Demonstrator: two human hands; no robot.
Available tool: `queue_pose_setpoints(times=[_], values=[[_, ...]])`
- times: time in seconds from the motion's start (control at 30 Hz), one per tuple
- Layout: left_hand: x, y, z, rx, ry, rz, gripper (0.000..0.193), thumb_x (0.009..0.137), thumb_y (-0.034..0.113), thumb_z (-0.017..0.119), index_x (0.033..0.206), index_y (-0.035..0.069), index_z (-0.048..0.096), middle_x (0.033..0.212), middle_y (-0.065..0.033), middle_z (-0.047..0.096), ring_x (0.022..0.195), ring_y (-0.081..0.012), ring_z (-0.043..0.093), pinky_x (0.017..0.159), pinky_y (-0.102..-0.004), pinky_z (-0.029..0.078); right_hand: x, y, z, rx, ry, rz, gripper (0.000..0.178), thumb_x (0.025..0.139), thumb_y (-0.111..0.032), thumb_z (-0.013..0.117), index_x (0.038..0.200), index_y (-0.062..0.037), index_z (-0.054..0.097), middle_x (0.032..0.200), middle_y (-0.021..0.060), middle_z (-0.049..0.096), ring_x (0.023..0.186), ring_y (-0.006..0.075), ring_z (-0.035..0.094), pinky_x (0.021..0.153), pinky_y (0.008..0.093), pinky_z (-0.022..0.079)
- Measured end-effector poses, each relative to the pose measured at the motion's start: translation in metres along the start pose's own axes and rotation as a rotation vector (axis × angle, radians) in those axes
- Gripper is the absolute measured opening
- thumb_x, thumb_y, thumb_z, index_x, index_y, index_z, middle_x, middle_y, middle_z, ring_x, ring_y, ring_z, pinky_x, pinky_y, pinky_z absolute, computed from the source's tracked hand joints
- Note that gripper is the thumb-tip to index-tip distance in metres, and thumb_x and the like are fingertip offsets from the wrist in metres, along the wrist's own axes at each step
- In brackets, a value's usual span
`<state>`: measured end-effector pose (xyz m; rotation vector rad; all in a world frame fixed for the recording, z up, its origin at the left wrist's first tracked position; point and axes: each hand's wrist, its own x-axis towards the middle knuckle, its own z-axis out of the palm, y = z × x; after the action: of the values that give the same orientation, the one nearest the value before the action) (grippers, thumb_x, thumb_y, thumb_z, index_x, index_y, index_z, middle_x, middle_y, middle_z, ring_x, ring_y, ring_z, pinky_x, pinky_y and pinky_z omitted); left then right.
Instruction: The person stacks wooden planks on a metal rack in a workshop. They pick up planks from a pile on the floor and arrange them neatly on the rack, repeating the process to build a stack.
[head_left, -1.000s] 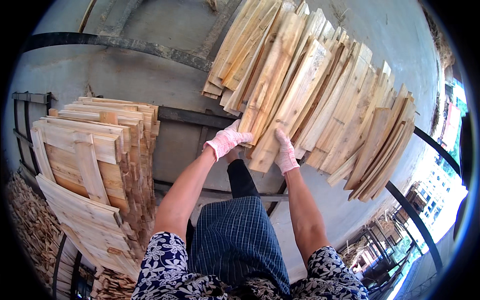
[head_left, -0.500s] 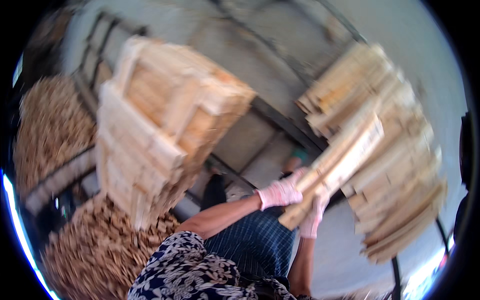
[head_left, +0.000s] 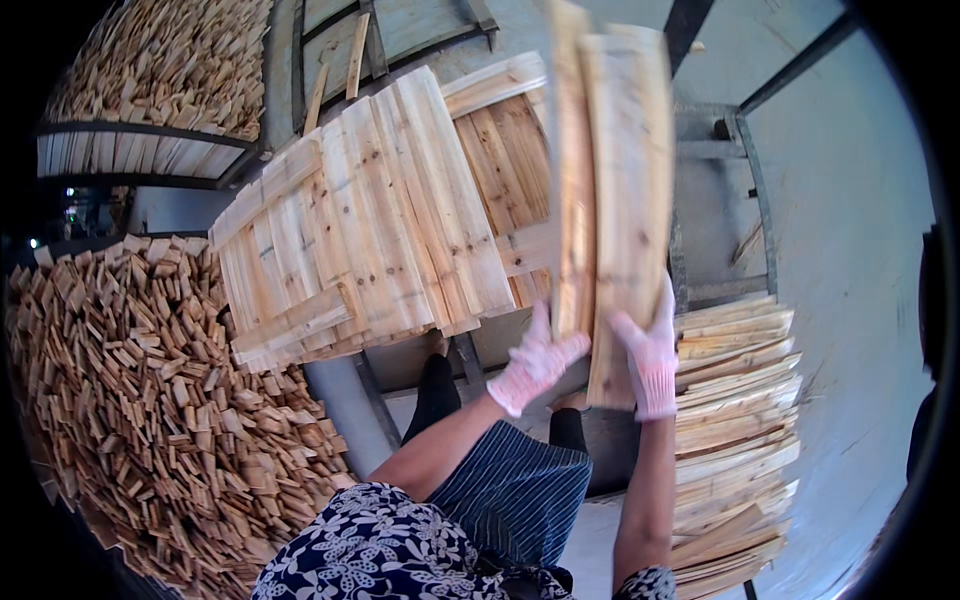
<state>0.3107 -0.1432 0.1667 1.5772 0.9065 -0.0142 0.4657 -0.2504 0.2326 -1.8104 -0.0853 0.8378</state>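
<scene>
Together, the gloved left hand and right hand, fingers curled, clasp knotty wooden boards

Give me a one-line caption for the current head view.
Gloved left hand and right hand hold long wooden boards, with a plank panel to their left.

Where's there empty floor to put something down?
On the right, the grey floor beyond the dark frame and the row of boards looks mostly bare. The left is crowded with the wood-scrap pile, the middle with stacked panels and the held boards.
</scene>
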Motion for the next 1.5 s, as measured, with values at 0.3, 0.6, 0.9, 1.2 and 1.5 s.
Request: queue_pose_setpoints(times=[0.3, 0.6, 0.9, 1.2, 1.5], values=[[0.1, 0.045, -0.095, 0.707, -0.332, -0.317, 0.064, 0.096, 0.052, 0.056, 0.123, -0.006, 0.056, 0.094, -0.0271, 0.072, 0.096, -0.0402, 0.073, 0.086, -0.0487, 0.054, 0.166, -0.019, 0.056, -1.073, 0.04, -0.045, 0.075, 0.09, -0.049, 0.069, 0.151, -0.0136, 0.044, 0.144, 0.0225, 0.05, 0.134, 0.0437, 0.049, 0.108, 0.054, 0.044], [0.167, 0.014, -0.179, 0.996, 0.598, 0.261, 0.077, 0.096, 0.064, 0.054, 0.147, 0.008, 0.046, 0.151, -0.0261, 0.047, 0.143, -0.0425, 0.042, 0.119, -0.0545, 0.032, 0.197, -0.089, 0.133, -1.22, -0.039, -0.176, 0.113, 0.076, -0.05, 0.084, 0.162, -0.0173, 0.019, 0.155, 0.0292, 0.034, 0.137, 0.0467, 0.047, 0.112, 0.0518, 0.041], [0.181, -0.011, -0.159, 1.169, 0.407, 0.196, 0.1, 0.089, 0.078, 0.051, 0.16, 0.01, 0.033, 0.163, -0.0301, 0.027, 0.154, -0.0487, 0.017, 0.125, -0.0621, 0.007, 0.203, -0.073, 0.182, -1.068, -0.002, -0.134, 0.097, 0.083, -0.051, 0.077, 0.162, -0.0238, 0.027, 0.144, 0.0314, 0.047, 0.128, 0.0477, 0.056, 0.107, 0.0476, 0.049], [0.179, -0.015, -0.168, 1.182, 0.394, 0.181, 0.099, 0.089, 0.076, 0.053, 0.16, 0.01, 0.034, 0.162, -0.0304, 0.027, 0.153, -0.0497, 0.017, 0.124, -0.0634, 0.008, 0.254, -0.059, 0.104, -1.004, -0.028, -0.368, 0.062, 0.093, -0.039, 0.068, 0.15, -0.0307, 0.047, 0.139, 0.0286, 0.051, 0.118, 0.0475, 0.061, 0.099, 0.0518, 0.052], [0.185, -0.029, -0.178, 1.237, 0.432, 0.172, 0.098, 0.093, 0.068, 0.057, 0.162, 0.006, 0.028, 0.162, -0.0334, 0.027, 0.153, -0.0467, 0.02, 0.125, -0.0568, 0.017, 0.256, -0.047, 0.104, -0.722, -0.093, -0.389, 0.047, 0.098, -0.039, 0.057, 0.141, -0.0207, 0.058, 0.124, 0.0235, 0.059, 0.115, 0.0428, 0.06, 0.098, 0.0486, 0.051]])
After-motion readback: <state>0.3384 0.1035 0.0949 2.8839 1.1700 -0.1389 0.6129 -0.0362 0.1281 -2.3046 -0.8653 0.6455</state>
